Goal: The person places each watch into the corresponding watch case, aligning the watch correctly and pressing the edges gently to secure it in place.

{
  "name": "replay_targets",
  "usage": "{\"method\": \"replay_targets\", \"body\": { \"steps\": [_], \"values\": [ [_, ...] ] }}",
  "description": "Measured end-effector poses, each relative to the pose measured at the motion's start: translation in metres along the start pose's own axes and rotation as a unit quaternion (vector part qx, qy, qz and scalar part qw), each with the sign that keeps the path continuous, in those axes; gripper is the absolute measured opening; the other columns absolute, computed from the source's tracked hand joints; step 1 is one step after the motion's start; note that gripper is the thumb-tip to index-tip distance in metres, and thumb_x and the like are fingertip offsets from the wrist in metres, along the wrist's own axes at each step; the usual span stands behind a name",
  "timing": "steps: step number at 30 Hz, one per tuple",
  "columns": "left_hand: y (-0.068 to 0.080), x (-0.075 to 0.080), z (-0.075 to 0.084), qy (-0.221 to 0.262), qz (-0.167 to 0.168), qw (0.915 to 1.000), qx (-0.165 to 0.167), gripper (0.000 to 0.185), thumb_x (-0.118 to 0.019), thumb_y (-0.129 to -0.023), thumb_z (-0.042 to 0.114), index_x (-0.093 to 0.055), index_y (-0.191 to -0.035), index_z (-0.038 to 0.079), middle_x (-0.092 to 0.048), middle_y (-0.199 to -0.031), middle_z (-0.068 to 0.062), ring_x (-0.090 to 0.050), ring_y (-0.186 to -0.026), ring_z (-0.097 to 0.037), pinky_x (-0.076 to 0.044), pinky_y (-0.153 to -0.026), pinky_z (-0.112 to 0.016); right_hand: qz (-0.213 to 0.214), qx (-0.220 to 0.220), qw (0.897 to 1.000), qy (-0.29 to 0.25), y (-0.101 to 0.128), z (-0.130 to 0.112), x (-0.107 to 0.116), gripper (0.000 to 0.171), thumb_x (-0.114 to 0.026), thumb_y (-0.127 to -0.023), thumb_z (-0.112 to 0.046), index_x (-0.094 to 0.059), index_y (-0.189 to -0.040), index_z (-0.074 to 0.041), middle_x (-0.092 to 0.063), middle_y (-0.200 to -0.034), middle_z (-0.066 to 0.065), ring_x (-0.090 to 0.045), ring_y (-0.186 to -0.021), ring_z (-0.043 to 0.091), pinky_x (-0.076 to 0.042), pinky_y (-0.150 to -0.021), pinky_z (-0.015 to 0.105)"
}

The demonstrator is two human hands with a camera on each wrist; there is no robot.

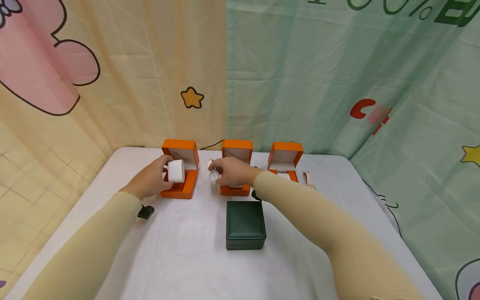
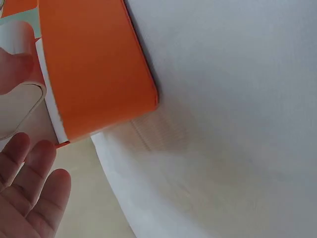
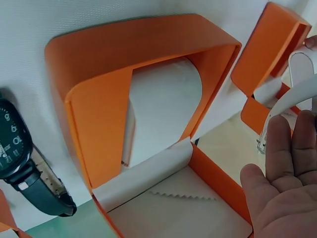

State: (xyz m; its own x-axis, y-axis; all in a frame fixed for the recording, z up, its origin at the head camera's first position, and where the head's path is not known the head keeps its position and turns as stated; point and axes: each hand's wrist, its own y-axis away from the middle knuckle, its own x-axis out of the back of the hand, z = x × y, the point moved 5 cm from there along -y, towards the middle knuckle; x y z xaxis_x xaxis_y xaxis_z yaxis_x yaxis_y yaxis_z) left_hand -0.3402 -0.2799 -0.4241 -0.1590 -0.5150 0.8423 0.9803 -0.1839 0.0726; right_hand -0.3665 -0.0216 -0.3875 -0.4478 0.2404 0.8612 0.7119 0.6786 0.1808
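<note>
Three open orange boxes stand in a row at the back of the white table (image 1: 180, 258). My left hand (image 1: 165, 173) grips a white cushion (image 1: 175, 171) over the left box (image 1: 185, 189); the left wrist view shows my thumb on the cushion (image 2: 20, 106) beside the box's orange wall (image 2: 94, 64). My right hand (image 1: 221, 171) pinches a white watch (image 1: 214, 176) in front of the middle box (image 1: 237, 151). In the right wrist view the watch's strap (image 3: 297, 91) curves over my fingers (image 3: 287, 163), and the middle box (image 3: 99, 114) holds its own cushion (image 3: 163, 109).
A shut dark green box (image 1: 245, 224) sits in the table's middle, nearer to me. The right orange box (image 1: 286, 158) has a pink watch (image 1: 309, 179) lying beside it. A black watch (image 3: 15, 144) lies by the middle box. Printed curtains hang behind and at both sides.
</note>
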Motion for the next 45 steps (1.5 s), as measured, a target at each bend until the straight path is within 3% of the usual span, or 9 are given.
{"method": "replay_targets", "body": {
  "steps": [6, 10, 14, 21, 25, 38, 45],
  "values": [
    [0.01, 0.005, 0.006, 0.014, 0.005, 0.9999, 0.005, 0.077, -0.077, -0.093, 0.015, -0.03, -0.152, 0.003, -0.055, -0.143, -0.024, -0.054, -0.133, -0.045, -0.051, -0.108, -0.06, 0.022, 0.004, 1.0, -0.019, 0.014, 0.002, 0.007, 0.046, -0.075, -0.096, -0.016, -0.064, -0.14, -0.014, -0.07, -0.125, 0.003, -0.063, -0.111, 0.018, -0.056, -0.099, 0.03],
    [0.015, 0.005, 0.014, 0.021, 0.01, 0.9997, -0.005, 0.078, -0.076, -0.093, 0.015, -0.027, -0.154, 0.004, -0.055, -0.143, -0.022, -0.055, -0.131, -0.043, -0.054, -0.1, -0.051, 0.04, 0.018, 0.998, -0.034, 0.025, 0.002, 0.011, 0.047, -0.075, -0.096, -0.016, -0.063, -0.142, -0.011, -0.07, -0.126, 0.004, -0.064, -0.112, 0.019, -0.056, -0.1, 0.03],
    [0.018, 0.003, 0.026, 0.025, 0.018, 0.9989, -0.036, 0.076, -0.077, -0.092, 0.015, -0.031, -0.151, 0.007, -0.057, -0.137, -0.018, -0.059, -0.121, -0.037, -0.053, -0.096, -0.045, 0.058, 0.02, 0.997, -0.052, 0.035, 0.004, 0.015, 0.047, -0.075, -0.097, -0.017, -0.063, -0.142, -0.012, -0.069, -0.122, 0.003, -0.064, -0.109, 0.018, -0.057, -0.097, 0.029],
    [0.022, -0.004, 0.054, 0.045, 0.043, 0.9927, -0.103, 0.068, -0.077, -0.09, 0.011, -0.039, -0.146, 0.007, -0.06, -0.136, -0.014, -0.064, -0.117, -0.035, -0.055, -0.101, -0.052, 0.08, 0.021, 0.992, -0.097, 0.048, 0.01, 0.016, 0.047, -0.076, -0.097, -0.017, -0.062, -0.141, -0.012, -0.069, -0.12, 0.003, -0.064, -0.107, 0.018, -0.059, -0.085, 0.025],
    [0.023, -0.008, 0.07, 0.075, 0.049, 0.9886, -0.121, 0.069, -0.079, -0.089, 0.008, -0.04, -0.147, 0.009, -0.06, -0.136, -0.014, -0.065, -0.112, -0.037, -0.055, -0.103, -0.054, 0.095, 0.018, 0.989, -0.111, 0.056, 0.009, 0.017, 0.049, -0.077, -0.096, -0.014, -0.062, -0.142, -0.01, -0.069, -0.117, 0.005, -0.065, -0.102, 0.019, -0.059, -0.075, 0.025],
    [0.029, -0.017, 0.106, 0.1, 0.066, 0.9799, -0.16, 0.079, -0.087, -0.085, 0.015, -0.042, -0.15, 0.008, -0.063, -0.131, -0.014, -0.064, -0.101, -0.03, -0.059, -0.094, -0.053, 0.124, 0.001, 0.978, -0.169, 0.078, 0.008, 0.018, 0.05, -0.076, -0.095, -0.008, -0.061, -0.142, -0.01, -0.067, -0.12, 0.008, -0.071, -0.097, 0.019, -0.063, -0.084, 0.028],
    [0.033, -0.019, 0.12, 0.083, 0.076, 0.9768, -0.183, 0.077, -0.087, -0.085, 0.019, -0.045, -0.149, 0.011, -0.063, -0.129, -0.008, -0.062, -0.096, -0.023, -0.058, -0.079, -0.033, 0.131, -0.004, 0.973, -0.188, 0.088, 0.01, 0.018, 0.052, -0.076, -0.095, -0.009, -0.059, -0.144, -0.009, -0.065, -0.121, 0.009, -0.072, -0.093, 0.018, -0.063, -0.081, 0.029]
  ]
}}
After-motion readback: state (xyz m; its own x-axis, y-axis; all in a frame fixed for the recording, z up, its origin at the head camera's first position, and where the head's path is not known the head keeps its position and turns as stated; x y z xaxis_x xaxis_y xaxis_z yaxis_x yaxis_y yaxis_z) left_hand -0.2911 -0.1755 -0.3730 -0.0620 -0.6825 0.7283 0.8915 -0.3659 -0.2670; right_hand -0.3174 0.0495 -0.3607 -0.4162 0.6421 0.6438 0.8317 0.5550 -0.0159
